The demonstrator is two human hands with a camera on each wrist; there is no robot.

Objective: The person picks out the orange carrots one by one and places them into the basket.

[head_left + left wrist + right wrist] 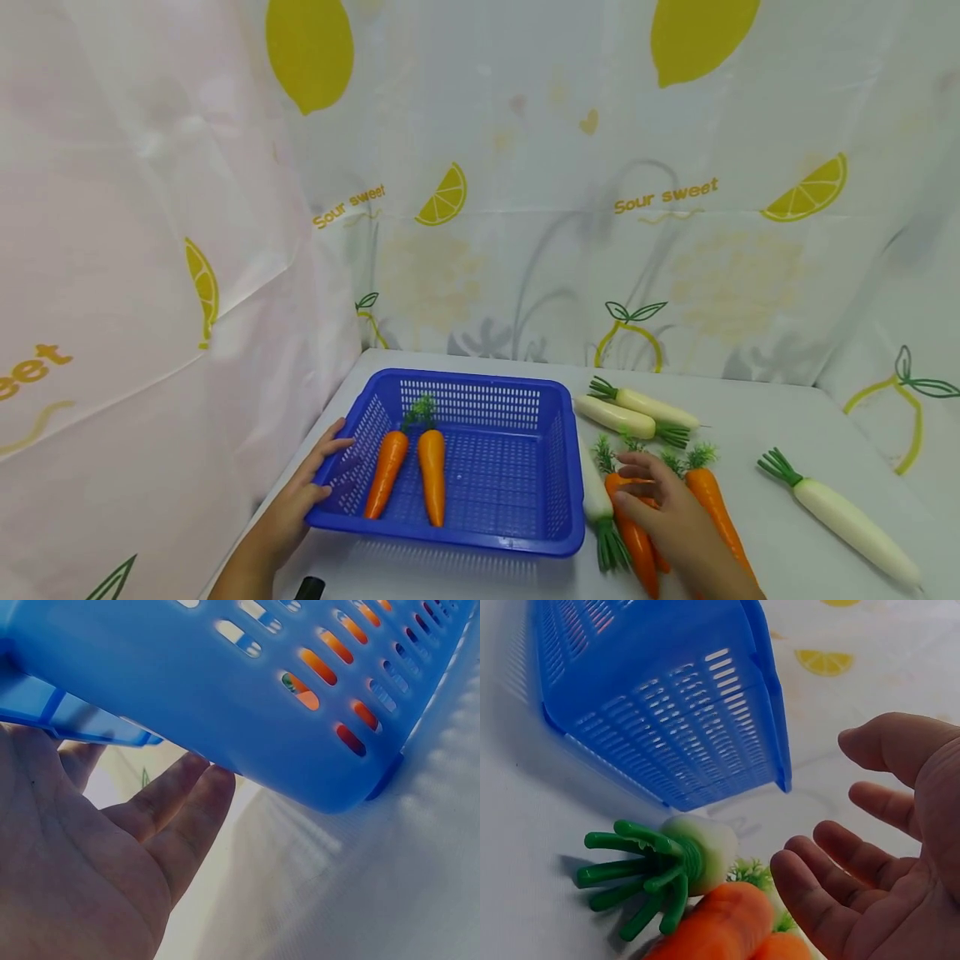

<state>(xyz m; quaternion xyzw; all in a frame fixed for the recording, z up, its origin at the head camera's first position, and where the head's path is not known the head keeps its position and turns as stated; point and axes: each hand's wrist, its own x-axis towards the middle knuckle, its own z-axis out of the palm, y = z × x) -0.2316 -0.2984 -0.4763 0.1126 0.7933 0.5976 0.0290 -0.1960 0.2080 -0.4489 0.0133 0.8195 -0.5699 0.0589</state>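
My left hand [288, 500] is at the left side of a blue plastic basket [480, 546], its fingers fairly straight and touching it at the rim. In the left wrist view, two fingertips [217, 776] meet the basket's outer wall. Inside the basket lie two carrots, one orange carrot [387, 475] at the left and another carrot [432, 479] beside it, green tops toward the back. Right of the basket, my right hand [667, 512] hovers over a pile of carrots [636, 533], fingers loosely bent and holding nothing. A white radish [595, 492] lies between pile and basket.
Two more white radishes lie behind the pile, one radish [652, 407] partly behind the other radish [615, 417]. A single radish [855, 525] lies far right. Lemon-printed curtains [510, 250] enclose the white table [757, 417]. A dark object [310, 588] shows at the front edge.
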